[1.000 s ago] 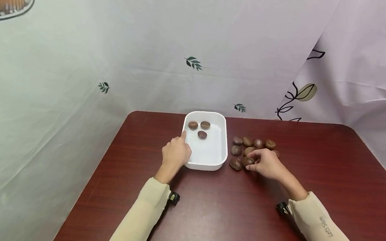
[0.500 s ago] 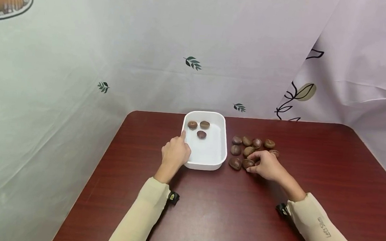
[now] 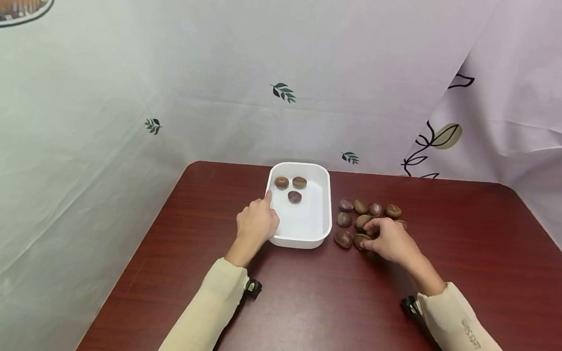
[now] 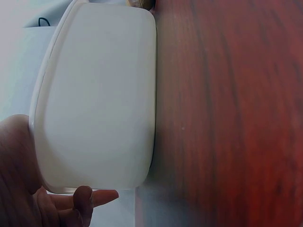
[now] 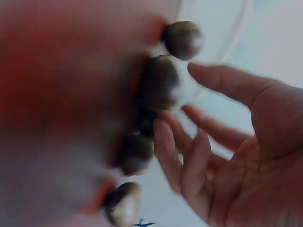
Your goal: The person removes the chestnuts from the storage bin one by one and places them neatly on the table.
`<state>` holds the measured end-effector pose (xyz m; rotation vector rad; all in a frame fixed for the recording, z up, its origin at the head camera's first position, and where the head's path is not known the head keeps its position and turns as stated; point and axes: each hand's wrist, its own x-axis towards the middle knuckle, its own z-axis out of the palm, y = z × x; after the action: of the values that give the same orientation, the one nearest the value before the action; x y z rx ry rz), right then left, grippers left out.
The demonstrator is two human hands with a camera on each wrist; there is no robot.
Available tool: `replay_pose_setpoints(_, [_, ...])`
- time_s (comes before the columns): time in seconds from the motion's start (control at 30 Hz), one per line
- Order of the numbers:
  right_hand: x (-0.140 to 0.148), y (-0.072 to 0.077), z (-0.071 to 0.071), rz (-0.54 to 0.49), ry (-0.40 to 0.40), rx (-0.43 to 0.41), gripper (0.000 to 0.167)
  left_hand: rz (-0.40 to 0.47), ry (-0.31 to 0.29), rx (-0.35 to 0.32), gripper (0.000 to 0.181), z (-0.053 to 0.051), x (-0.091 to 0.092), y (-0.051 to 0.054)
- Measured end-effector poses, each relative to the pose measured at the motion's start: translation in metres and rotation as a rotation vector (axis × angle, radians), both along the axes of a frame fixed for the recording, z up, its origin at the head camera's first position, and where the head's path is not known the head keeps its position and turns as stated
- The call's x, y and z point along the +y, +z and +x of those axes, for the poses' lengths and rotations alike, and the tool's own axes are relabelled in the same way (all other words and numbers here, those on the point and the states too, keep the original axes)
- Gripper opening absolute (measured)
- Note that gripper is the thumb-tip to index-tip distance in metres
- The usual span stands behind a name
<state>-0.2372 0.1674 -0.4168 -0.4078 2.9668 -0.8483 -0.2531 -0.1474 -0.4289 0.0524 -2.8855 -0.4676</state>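
A white tray (image 3: 299,221) holds three brown chestnuts (image 3: 294,197) toward its far end. My left hand (image 3: 256,220) grips the tray's left side; in the left wrist view its curled fingers (image 4: 84,203) show beside the tray's outer wall. To the right of the tray, several chestnuts (image 3: 344,219) lie in rough rows on the table. At the near row my right hand (image 3: 390,240) has thumb and fingers spread beside a chestnut (image 3: 361,241). The right wrist view, blurred, shows a gap between the thumb (image 5: 227,82) and the nearest chestnuts (image 5: 162,82). Part of the group is hidden behind this hand.
The dark red wooden table (image 3: 310,310) reaches back to a pale cloth backdrop (image 3: 248,85) printed with leaves. Another chestnut (image 3: 393,211) lies at the far right of the group. A black strap (image 3: 253,288) sits at the left wrist.
My right thumb and fingers have come slightly away to the right from the near-row chestnut they were pinching. The left hand and the tray have stayed in place.
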Motion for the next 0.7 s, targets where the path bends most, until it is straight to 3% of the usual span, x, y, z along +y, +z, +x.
replay_pose_setpoints(0.13, [-0.012, 0.013, -0.002, -0.054, -0.053, 0.045, 0.016, 0.003, 0.002, 0.007, 0.055, 0.0, 0.0, 0.002])
replay_pose_setpoints(0.3, [-0.038, 0.019, -0.008, -0.218, 0.012, 0.094, 0.024, 0.0, 0.003, 0.0, 0.055, 0.0, -0.001, 0.001])
replay_pose_setpoints(0.47, [-0.071, 0.021, -0.014, -0.318, 0.052, 0.109, 0.025, 0.005, 0.005, -0.009, 0.055, 0.0, 0.001, 0.001])
replay_pose_setpoints(0.7, [-0.111, 0.011, -0.031, -0.391, 0.092, 0.027, 0.033, 0.002, 0.007, -0.022, 0.055, -0.001, 0.002, 0.001])
